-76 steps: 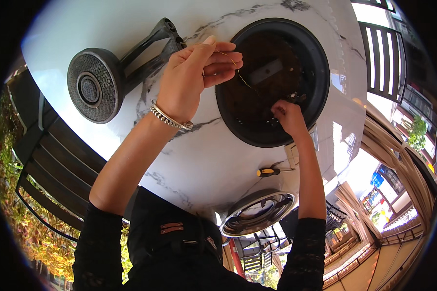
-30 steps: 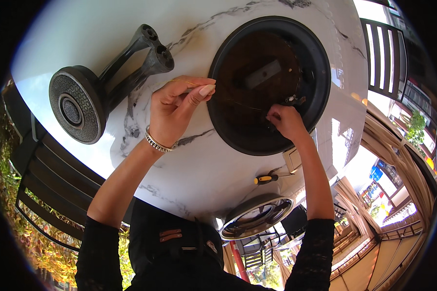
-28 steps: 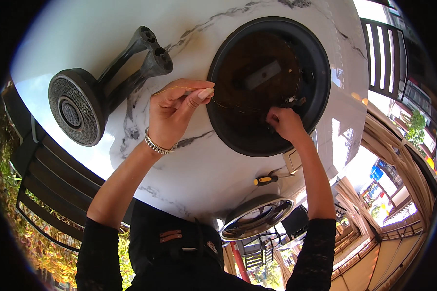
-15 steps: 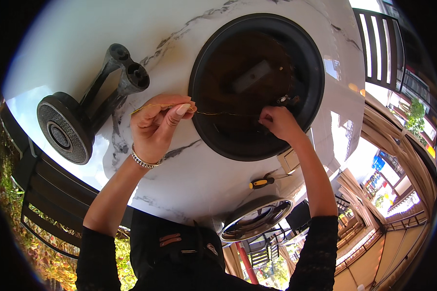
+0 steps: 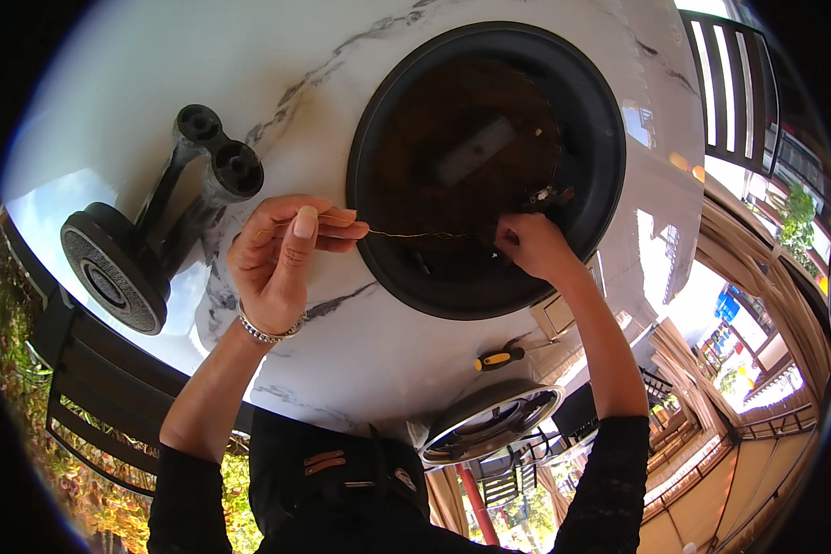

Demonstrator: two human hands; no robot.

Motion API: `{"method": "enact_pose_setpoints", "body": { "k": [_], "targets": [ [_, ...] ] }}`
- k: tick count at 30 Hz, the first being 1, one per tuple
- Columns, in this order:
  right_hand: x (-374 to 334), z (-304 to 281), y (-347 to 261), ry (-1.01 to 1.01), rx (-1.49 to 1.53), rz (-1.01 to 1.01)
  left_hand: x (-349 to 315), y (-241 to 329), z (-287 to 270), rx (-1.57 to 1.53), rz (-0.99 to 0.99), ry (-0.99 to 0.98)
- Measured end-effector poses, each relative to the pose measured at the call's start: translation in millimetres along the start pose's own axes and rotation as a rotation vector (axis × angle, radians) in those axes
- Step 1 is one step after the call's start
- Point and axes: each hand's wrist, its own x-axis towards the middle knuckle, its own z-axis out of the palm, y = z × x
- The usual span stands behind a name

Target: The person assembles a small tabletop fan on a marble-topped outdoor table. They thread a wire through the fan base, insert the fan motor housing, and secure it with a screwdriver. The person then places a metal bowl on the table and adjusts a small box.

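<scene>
A thin gold-coloured wire (image 5: 415, 234) runs between my hands above a large black round dish (image 5: 367, 129). My left hand (image 5: 272, 266), with a beaded bracelet on its wrist, pinches the wire between thumb and fingers just outside the dish's left rim. Inside the dish on the right, my right hand (image 5: 540, 247) has its fingers curled closed at the wire's other end; its fingertips are partly hidden. Beside that hand lies a small cluster of shiny bits (image 5: 547, 195). A flat grey rectangular piece (image 5: 475, 150) shows at the dish's brown middle.
To the left on the marbled white table (image 5: 323, 65) lies a black stand (image 5: 115, 268) with a round textured base and two hollow posts. A yellow-and-black screwdriver (image 5: 499, 358) and a silver-rimmed round part (image 5: 494, 420) are near the front edge. Dark slatted chairs (image 5: 729, 92) surround the table.
My left hand has shifted slightly left and down, its fingers straighter on the wire. My right hand stays in the dish, moved a little down in view. The stand appears shifted slightly left.
</scene>
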Motion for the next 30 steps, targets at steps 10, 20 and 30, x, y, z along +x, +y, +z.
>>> {"method": "enact_pose_setpoints", "body": {
  "k": [10, 20, 30],
  "targets": [
    [-0.1, 0.8, -7.2, 0.007, -0.139, -0.031, -0.8, -1.6, -0.5, 0.03, 0.016, -0.008],
    [-0.4, -2.6, -6.3, -0.002, -0.082, -0.048, 0.9, -2.4, -0.7, 0.043, 0.044, -0.004],
    [-1.4, 0.4, -2.2, 0.03, -0.062, -0.043, 0.6, -3.1, -0.7, 0.041, 0.049, -0.009]
  ]
}}
